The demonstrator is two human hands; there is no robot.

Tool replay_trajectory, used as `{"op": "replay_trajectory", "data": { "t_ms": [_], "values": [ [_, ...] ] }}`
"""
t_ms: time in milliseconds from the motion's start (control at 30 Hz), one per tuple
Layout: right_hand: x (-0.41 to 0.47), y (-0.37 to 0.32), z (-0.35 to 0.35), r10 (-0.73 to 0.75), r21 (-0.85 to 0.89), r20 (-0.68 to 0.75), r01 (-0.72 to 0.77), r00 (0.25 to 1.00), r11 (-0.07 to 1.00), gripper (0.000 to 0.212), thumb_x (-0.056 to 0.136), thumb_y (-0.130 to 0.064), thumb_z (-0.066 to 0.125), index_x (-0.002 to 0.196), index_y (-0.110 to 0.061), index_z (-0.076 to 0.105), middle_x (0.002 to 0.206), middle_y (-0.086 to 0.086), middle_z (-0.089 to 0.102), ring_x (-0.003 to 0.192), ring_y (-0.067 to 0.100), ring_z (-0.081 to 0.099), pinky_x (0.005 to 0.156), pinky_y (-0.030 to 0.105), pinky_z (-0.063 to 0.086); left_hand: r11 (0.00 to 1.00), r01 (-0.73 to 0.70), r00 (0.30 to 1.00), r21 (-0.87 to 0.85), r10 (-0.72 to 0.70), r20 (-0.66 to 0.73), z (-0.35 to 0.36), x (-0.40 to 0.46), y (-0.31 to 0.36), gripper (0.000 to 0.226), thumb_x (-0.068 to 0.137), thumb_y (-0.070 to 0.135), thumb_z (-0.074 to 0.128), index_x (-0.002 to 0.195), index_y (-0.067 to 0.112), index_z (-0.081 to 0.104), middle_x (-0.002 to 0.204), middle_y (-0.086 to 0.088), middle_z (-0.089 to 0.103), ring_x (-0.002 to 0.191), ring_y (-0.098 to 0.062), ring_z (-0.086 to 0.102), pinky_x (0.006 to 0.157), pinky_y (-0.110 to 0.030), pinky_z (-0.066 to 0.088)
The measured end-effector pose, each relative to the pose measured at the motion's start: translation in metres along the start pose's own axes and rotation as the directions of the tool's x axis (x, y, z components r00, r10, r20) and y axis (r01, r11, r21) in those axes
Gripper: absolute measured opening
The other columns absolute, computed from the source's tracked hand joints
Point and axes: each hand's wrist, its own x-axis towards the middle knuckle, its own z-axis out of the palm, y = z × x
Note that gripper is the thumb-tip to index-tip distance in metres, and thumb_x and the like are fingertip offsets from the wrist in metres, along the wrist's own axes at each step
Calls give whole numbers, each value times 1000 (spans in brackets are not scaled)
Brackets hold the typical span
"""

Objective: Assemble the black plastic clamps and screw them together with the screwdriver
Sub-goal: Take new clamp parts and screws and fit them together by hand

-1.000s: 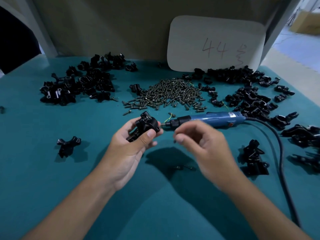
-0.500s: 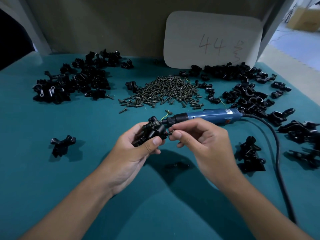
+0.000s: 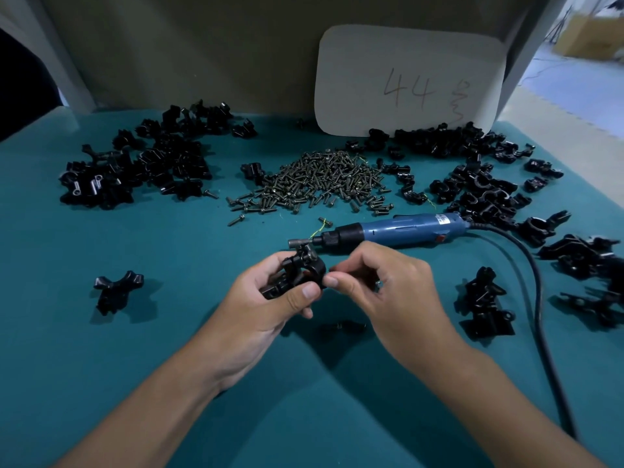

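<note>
Teal mat [image 3: 101,383]: covers the table under everything.
Far-left pile [image 3: 135,167]: black plastic pieces heaped at the mat's back left.
Lone piece [image 3: 116,290]: one black part lying by itself, left of the hands.
Left hand [image 3: 266,309]: fingers and thumb wrapped round a black clamp [image 3: 297,273], held up off the mat near the centre.
Screws [image 3: 317,182]: dark loose heap behind the hands, a few strays at its front edge.
Right hand [image 3: 381,292]: fingertips pinched together right against the clamp's side; whatever they pinch is too small to make out.
Screwdriver [image 3: 388,231]: blue, corded, lying on the mat just behind the hands, tip pointing left.
White card [image 3: 408,79]: leaning on the back wall.
Right-hand piles [image 3: 472,173]: more black clamp parts.
</note>
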Motion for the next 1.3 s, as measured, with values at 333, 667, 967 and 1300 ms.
{"op": "replay_trajectory", "data": {
  "t_ms": [333,667,967,1300],
  "values": [
    [2,-5,-21,11,-362,431,162,902,918,32,106,-47,23,103,-27,48,97,-14,42,92,13,43,73,38,46,994,24,1000,104,-24,3,-5,0,-4,60,64,48,91,109,15,71,97,-11,69,86,-20,60,82,-38,47],
    [0,-10,-21,161,-454,446,67,881,889,45,99,-63,10,74,-35,36,71,-10,45,70,14,38,59,38,30,988,-13,1000,157,9,27,-2,0,-5,38,70,37,82,102,20,72,93,-8,69,84,-21,61,72,-26,53],
    [1,-9,-19,178,-463,438,52,881,885,47,98,-64,11,73,-32,32,66,-8,44,67,16,40,60,39,31,980,4,1000,198,-10,30,-5,2,-8,43,71,40,83,106,18,71,94,-7,69,84,-21,62,79,-36,51],
    [-1,-3,-18,174,-438,396,19,902,899,54,95,-68,6,77,-28,37,67,-4,51,66,17,47,59,37,34,984,4,1000,176,-9,26,-3,1,-8,42,69,40,82,104,20,71,90,-7,69,81,-20,61,79,-34,49]
  ]
}}
